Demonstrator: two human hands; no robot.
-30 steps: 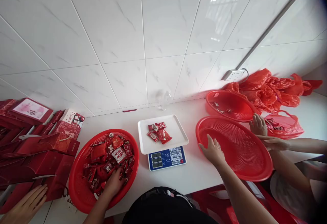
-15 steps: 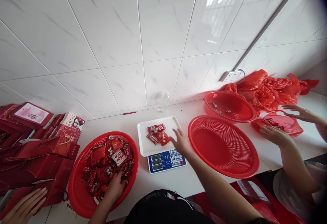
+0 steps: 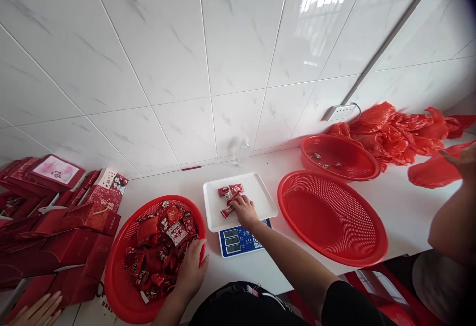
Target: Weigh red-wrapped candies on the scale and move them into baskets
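candies: red, pale-printed, wrapped | right hand: touching candies, can't tell grip | left hand: can't tell grip

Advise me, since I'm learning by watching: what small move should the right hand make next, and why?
I'd probably close the right hand around the red packet at its fingertips: they seem to touch it on the white tray, and more packets lie just beyond. The left hand is apart, at the red basket's rim, so it seems out of the way.

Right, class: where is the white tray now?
In the head view, the white tray sits below centre on the scale, right of the filled red basket.
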